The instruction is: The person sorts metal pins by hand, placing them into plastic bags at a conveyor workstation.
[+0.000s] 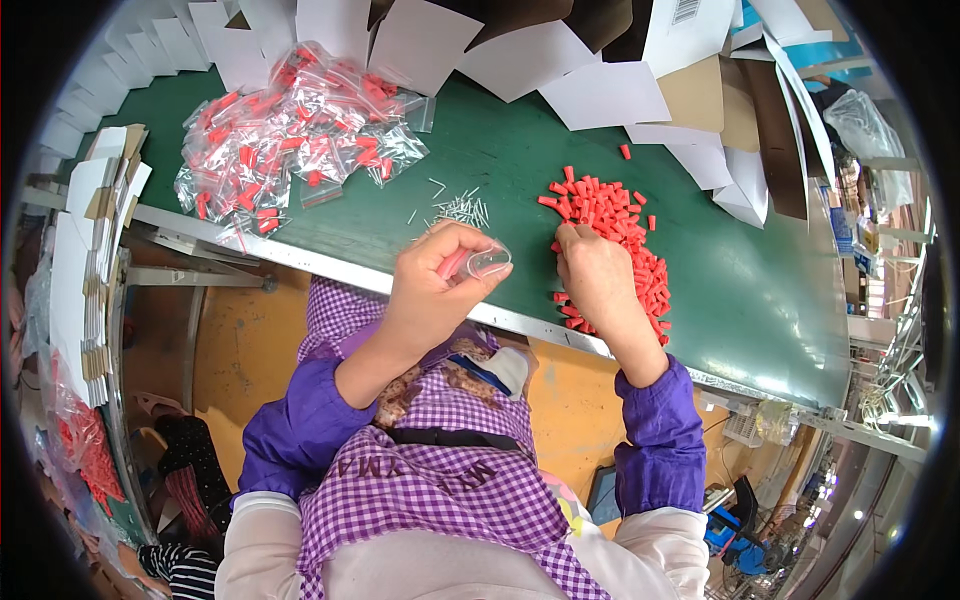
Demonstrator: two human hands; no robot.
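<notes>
My left hand [442,281] holds a small clear plastic bag [491,259] with its mouth spread in a loop toward the right. Something red shows through the film near the thumb. My right hand [596,274] reaches down into the left side of a pile of tapered red plastic caps [611,206]. Its fingers are curled and the fingertips are hidden, so I cannot see if they grip a cap. Just beyond my left hand lies a small heap of thin metal pins [465,208], a few of them apart from the heap.
Filled zip bags [300,135] of red caps are heaped at the back left of the green tabletop [750,300]. White cardboard boxes [600,94] with raised flaps line the far edge. Flattened cartons [82,277] stack at left. Another person's striped sleeve [180,570] shows at lower left.
</notes>
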